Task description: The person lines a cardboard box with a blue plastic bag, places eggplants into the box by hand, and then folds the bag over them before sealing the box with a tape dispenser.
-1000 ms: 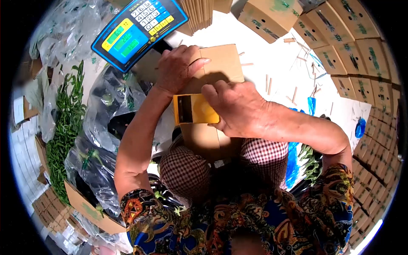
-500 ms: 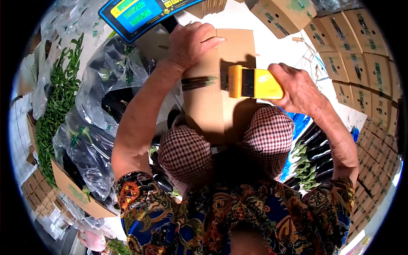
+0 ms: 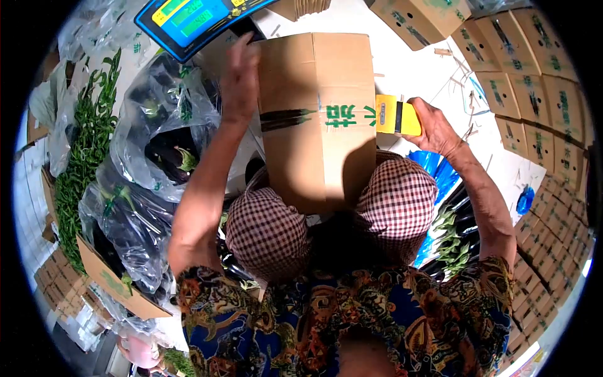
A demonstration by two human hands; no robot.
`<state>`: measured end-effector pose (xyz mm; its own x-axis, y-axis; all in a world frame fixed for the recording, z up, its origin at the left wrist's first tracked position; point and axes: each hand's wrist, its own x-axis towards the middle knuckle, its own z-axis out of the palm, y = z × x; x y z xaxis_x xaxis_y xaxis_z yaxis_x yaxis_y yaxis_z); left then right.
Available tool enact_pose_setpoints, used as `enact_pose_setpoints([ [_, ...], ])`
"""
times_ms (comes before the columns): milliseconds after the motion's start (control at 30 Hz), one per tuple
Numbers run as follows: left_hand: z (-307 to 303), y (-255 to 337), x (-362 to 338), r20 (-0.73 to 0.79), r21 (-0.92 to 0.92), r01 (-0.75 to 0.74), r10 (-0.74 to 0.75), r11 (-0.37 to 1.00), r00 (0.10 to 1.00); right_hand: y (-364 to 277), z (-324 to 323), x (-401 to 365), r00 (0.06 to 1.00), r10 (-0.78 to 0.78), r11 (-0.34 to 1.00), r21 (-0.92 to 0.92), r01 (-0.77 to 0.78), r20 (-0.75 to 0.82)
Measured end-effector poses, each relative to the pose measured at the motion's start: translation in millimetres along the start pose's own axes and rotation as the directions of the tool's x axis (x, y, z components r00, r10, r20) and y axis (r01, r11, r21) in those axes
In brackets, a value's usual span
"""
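A closed cardboard box (image 3: 289,144) stands upright between my checked-cloth knees, its top facing me with a dark eggplant print and green characters. My left hand (image 3: 240,81) is along the box's left side, fingers stretched upward and slightly blurred, holding nothing. In my right hand (image 3: 434,127) is a yellow tape dispenser (image 3: 398,117), close against the right side of the box. The fingers wrap round its outer end.
A blue scale display (image 3: 191,22) is at the upper left. Plastic bags of eggplants (image 3: 169,154) and green peppers (image 3: 88,144) lie left. More eggplants (image 3: 461,226) lie right, near stacked boxes (image 3: 527,94). A person in pink (image 3: 139,350) is at the lower left.
My left hand has moved from the box top to its left side. The tape dispenser has gone from over the top to the right side, uncovering the green characters.
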<state>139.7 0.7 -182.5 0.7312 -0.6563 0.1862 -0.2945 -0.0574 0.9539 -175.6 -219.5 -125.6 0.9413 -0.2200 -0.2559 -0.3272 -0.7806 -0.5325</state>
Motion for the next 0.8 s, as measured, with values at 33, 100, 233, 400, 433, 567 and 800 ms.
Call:
enact_pose_setpoints([
  [33, -4.3, 2.1, -22.7, 0.038, -0.306, 0.297, -0.300, 0.904, 0.953, 9.3, 9.1, -0.1, 1.000, -0.025, 1.000, 0.015, 0.025, -0.016],
  [100, -8.5, -4.7, -62.1, 0.184, -0.465, 0.568, -0.553, 0.679, 0.812, 2.9, 12.5, -1.3, 1.000, 0.016, 0.999, 0.048, -0.015, -0.022],
  [233, -24.3, -23.8, -137.4, 0.384, -0.459, 0.798, -0.724, 0.389, 0.574, 0.3, 16.1, -7.6, 0.997, 0.024, 0.998, 0.060, -0.019, -0.078],
  [400, -11.5, -46.8, -158.0, 0.532, -0.472, 0.856, -0.707, 0.210, 0.466, -31.9, -20.7, -16.4, 0.993, 0.060, 0.998, 0.030, -0.057, -0.106],
  [433, -1.1, -52.7, -147.9, 0.551, -0.493, 0.848, -0.685, 0.194, 0.477, -42.9, -31.7, -17.9, 0.995, 0.059, 0.998, 0.002, -0.059, -0.081],
  [567, 32.9, -75.7, -103.7, 0.623, -0.582, 0.809, -0.594, 0.082, 0.509, -78.6, -41.5, -13.0, 0.994, 0.018, 0.987, -0.159, -0.035, -0.104],
  [800, -29.9, -78.8, -75.9, 0.535, -0.551, 0.745, -0.525, 0.376, 0.662, -165.2, -29.8, 80.8, 0.973, 0.085, 0.970, -0.239, -0.032, 0.216],
])
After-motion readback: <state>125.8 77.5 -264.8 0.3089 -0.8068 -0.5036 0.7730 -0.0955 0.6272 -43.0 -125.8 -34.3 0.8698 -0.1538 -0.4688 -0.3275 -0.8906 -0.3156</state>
